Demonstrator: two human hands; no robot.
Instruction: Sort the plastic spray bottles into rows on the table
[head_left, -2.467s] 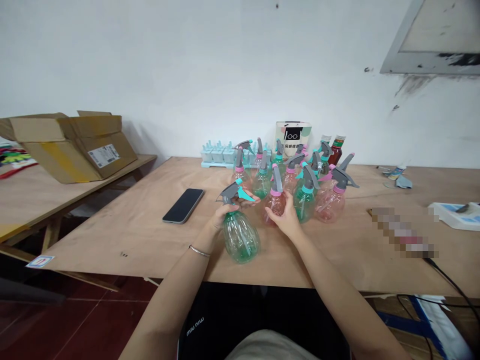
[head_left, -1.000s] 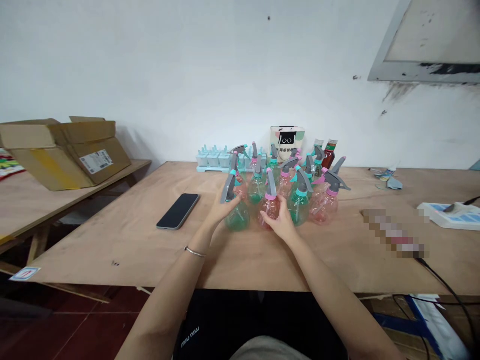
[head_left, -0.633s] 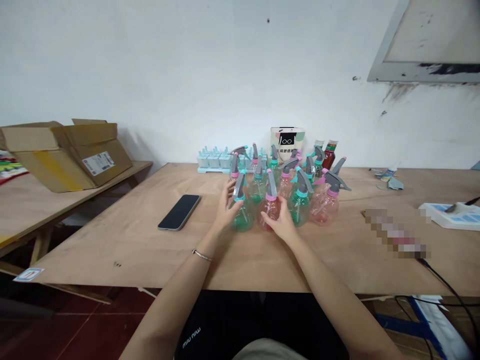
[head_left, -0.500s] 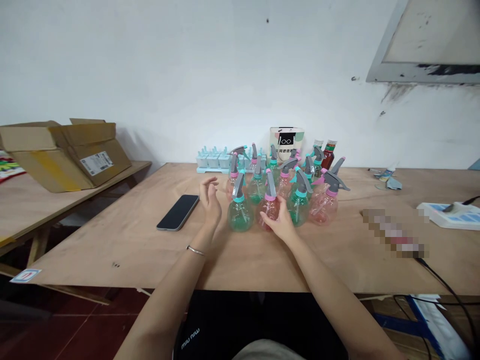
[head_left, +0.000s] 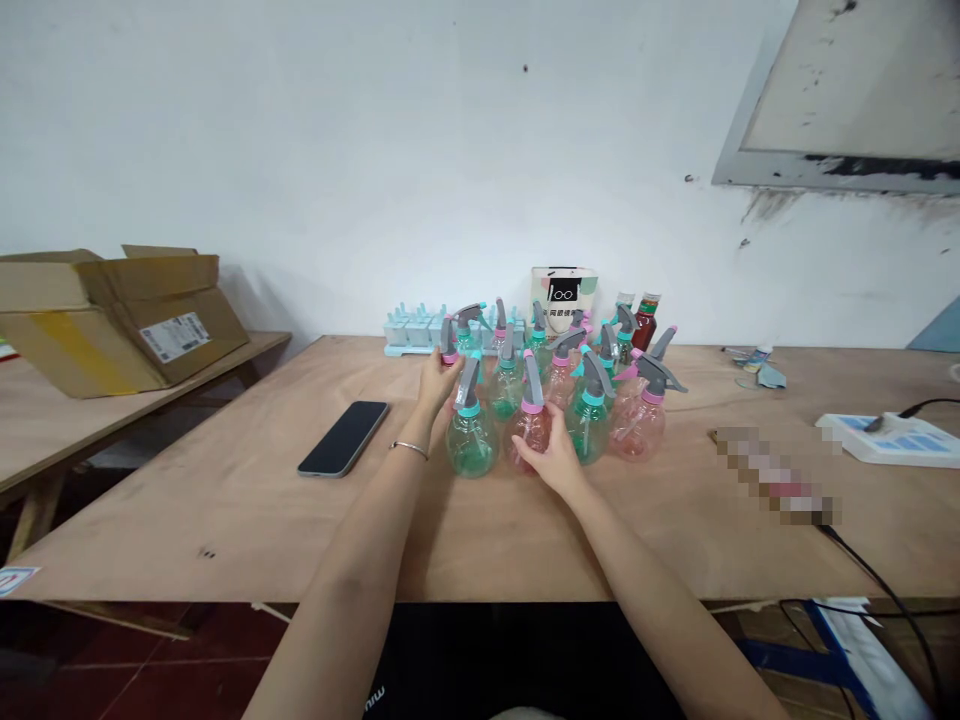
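Several clear spray bottles with grey trigger heads stand upright in a cluster on the wooden table. My left hand [head_left: 436, 388] has its fingers round the neck of the pink-collared spray bottle [head_left: 448, 357] at the cluster's left side; most of that bottle is hidden. At the front, my right hand [head_left: 553, 452] grips the body of a pink spray bottle [head_left: 529, 430], thumb on the near side. A green spray bottle [head_left: 471, 445] stands between my hands, with another green spray bottle [head_left: 586, 425] just right of the gripped pink one. Further right is a larger pink spray bottle [head_left: 637, 430].
Left of the bottles lies a phone [head_left: 343, 438]. Behind them are a pale blue popsicle mould [head_left: 420, 330], a paper bag [head_left: 564, 300] and a red-brown bottle [head_left: 645, 322]. A white power strip [head_left: 892, 440] lies right; a cardboard box [head_left: 165, 320] sits on another table.
My left hand has moved forward from beside the bottles and closed round the left pink bottle's neck. My right hand keeps its hold on the front pink bottle. The view has shifted slightly.
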